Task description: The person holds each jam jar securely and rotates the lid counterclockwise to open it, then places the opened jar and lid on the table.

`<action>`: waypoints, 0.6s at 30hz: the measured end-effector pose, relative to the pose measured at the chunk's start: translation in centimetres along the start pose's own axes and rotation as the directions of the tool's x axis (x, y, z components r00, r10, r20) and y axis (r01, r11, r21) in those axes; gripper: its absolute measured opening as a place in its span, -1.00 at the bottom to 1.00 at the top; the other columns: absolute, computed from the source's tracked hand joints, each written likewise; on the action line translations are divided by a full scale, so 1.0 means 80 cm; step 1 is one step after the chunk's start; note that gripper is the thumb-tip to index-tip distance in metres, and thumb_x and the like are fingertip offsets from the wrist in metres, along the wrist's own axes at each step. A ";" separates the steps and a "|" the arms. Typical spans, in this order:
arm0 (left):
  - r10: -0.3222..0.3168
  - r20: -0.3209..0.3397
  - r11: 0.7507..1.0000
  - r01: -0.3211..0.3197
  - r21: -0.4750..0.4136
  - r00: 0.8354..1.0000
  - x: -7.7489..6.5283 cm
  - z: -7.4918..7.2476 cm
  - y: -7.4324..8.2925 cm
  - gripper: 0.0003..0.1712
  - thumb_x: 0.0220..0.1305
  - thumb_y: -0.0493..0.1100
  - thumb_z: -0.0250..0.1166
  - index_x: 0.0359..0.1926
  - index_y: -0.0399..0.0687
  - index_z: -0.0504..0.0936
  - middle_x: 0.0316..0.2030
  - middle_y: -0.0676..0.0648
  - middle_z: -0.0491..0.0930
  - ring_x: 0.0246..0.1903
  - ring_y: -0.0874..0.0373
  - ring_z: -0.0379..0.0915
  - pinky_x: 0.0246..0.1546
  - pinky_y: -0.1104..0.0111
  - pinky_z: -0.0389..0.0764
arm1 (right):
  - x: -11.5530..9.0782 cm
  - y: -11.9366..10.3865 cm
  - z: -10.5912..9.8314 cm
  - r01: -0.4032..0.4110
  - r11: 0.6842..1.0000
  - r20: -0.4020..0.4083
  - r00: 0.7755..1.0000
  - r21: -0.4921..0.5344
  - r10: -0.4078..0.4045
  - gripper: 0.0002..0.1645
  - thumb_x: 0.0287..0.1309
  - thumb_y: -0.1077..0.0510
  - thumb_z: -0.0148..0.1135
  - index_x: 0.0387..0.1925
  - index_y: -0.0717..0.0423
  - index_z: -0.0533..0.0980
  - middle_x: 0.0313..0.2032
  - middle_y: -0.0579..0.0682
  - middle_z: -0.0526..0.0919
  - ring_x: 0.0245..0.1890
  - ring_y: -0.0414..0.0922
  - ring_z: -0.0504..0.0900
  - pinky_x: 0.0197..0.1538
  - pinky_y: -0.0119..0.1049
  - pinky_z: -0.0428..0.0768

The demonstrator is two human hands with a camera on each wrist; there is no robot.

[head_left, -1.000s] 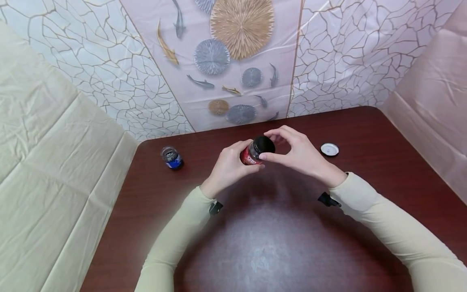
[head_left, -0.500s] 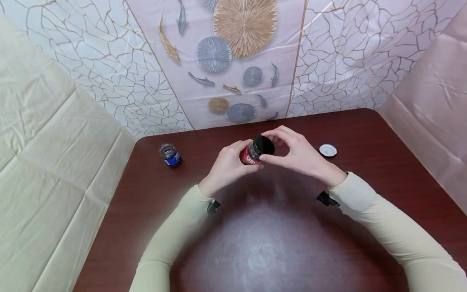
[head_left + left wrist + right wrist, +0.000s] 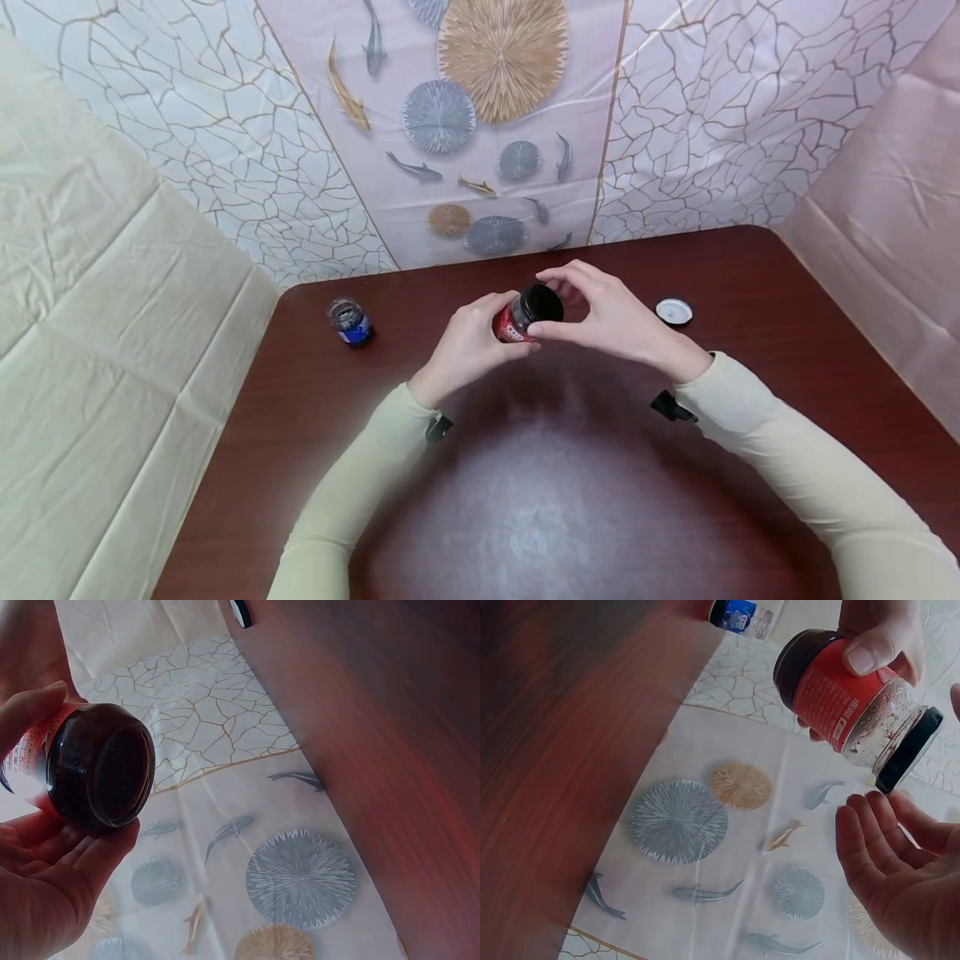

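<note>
A glass jar [image 3: 512,323] with a red label and a black lid [image 3: 542,302] is held tilted above the table, its lid toward my right side. My left hand [image 3: 468,337] grips the jar round its label. Reddish-brown residue clings to the clear glass under the lid in the right wrist view. My right hand [image 3: 611,317] has its thumb and curved fingers about the lid, with fingertips at the rim [image 3: 907,752]. The left wrist view shows the dark base [image 3: 120,776] of the jar; the lid is hidden there.
An uncapped small glass jar [image 3: 351,323] with a blue label stands at the table's back left. A loose lid [image 3: 674,312] lies with its white inside up, right of my right hand. Patterned cloth [image 3: 487,192] hangs behind the dark red table [image 3: 525,500].
My right thumb has slid slightly down and left along the lid's edge. The jar and my left hand have hardly moved. The head view has shifted a little.
</note>
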State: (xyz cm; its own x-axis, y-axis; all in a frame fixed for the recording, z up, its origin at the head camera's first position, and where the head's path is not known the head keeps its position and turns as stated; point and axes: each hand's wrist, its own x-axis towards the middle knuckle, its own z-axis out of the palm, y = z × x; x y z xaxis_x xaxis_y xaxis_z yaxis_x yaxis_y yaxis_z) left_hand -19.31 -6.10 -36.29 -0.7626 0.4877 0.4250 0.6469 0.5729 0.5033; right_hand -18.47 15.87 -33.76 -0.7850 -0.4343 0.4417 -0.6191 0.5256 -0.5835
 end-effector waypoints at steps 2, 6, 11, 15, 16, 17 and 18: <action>0.005 0.001 1.000 -0.005 0.001 1.000 0.001 0.001 0.000 -0.33 -0.15 0.11 0.48 0.03 0.02 0.52 -0.24 0.12 0.54 -0.29 0.31 0.42 -0.26 0.47 0.44 | 0.002 -0.001 0.001 -0.004 1.000 -0.007 1.000 -0.011 0.004 -0.23 -0.20 -0.35 0.36 0.05 -0.12 0.44 -0.24 -0.26 0.45 -0.29 -0.32 0.46 -0.25 -0.35 0.44; 0.013 0.000 1.000 -0.013 -0.007 1.000 0.000 0.002 0.000 -0.34 -0.15 0.10 0.48 0.02 0.02 0.52 -0.25 0.12 0.53 -0.29 0.30 0.42 -0.26 0.46 0.45 | 0.004 -0.002 0.003 0.004 1.000 -0.009 1.000 -0.018 -0.004 -0.28 -0.19 -0.35 0.36 0.01 -0.12 0.46 -0.26 -0.25 0.45 -0.31 -0.31 0.44 -0.28 -0.36 0.43; 0.012 -0.003 1.000 -0.012 0.000 1.000 0.000 0.002 -0.001 -0.34 -0.16 0.11 0.48 0.02 0.04 0.52 -0.27 0.13 0.52 -0.31 0.31 0.41 -0.28 0.45 0.44 | 0.005 -0.003 0.004 0.019 1.000 -0.011 1.000 -0.002 -0.019 -0.31 -0.15 -0.30 0.37 0.02 -0.10 0.47 -0.26 -0.25 0.45 -0.30 -0.31 0.46 -0.27 -0.37 0.46; 0.009 0.001 1.000 -0.009 0.016 1.000 0.000 0.001 -0.002 -0.33 -0.15 0.12 0.48 0.03 0.03 0.52 -0.25 0.12 0.53 -0.30 0.31 0.42 -0.27 0.45 0.44 | 0.005 -0.003 0.003 0.037 0.999 -0.006 0.999 0.010 -0.037 -0.31 -0.13 -0.25 0.38 0.06 -0.07 0.47 -0.23 -0.24 0.46 -0.28 -0.31 0.48 -0.25 -0.36 0.49; 0.006 0.003 1.000 -0.006 0.021 1.000 0.000 0.001 -0.002 -0.32 -0.15 0.12 0.48 0.03 0.03 0.52 -0.24 0.12 0.53 -0.29 0.31 0.42 -0.27 0.46 0.44 | 0.005 -0.003 0.002 0.043 0.999 -0.003 0.999 0.012 -0.043 -0.30 -0.12 -0.23 0.39 0.07 -0.07 0.47 -0.22 -0.24 0.46 -0.26 -0.31 0.47 -0.25 -0.35 0.50; 0.002 0.004 1.000 -0.002 0.026 1.000 0.000 0.001 -0.002 -0.31 -0.15 0.12 0.48 0.04 0.01 0.52 -0.23 0.12 0.53 -0.28 0.31 0.42 -0.26 0.46 0.44 | 0.005 -0.003 0.002 0.048 0.999 0.000 0.999 0.015 -0.048 -0.30 -0.12 -0.22 0.39 0.08 -0.07 0.47 -0.21 -0.23 0.46 -0.26 -0.31 0.47 -0.25 -0.33 0.51; -0.001 0.005 0.999 0.001 0.033 1.000 -0.001 0.001 -0.002 -0.30 -0.15 0.12 0.48 0.04 0.00 0.52 -0.22 0.11 0.54 -0.27 0.31 0.43 -0.26 0.47 0.44 | 0.005 -0.003 0.002 0.053 0.998 0.003 0.999 0.017 -0.053 -0.30 -0.11 -0.21 0.39 0.09 -0.07 0.47 -0.20 -0.23 0.46 -0.25 -0.31 0.48 -0.26 -0.32 0.52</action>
State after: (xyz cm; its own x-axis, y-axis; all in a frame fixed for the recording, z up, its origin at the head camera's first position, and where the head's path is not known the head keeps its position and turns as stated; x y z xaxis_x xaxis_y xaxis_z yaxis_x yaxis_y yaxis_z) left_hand -19.37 -6.17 -36.42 -0.7633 0.4901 0.4210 0.6459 0.5946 0.4788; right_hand -18.60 15.47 -33.56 -0.7512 -0.4635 0.4700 -0.6592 0.4892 -0.5711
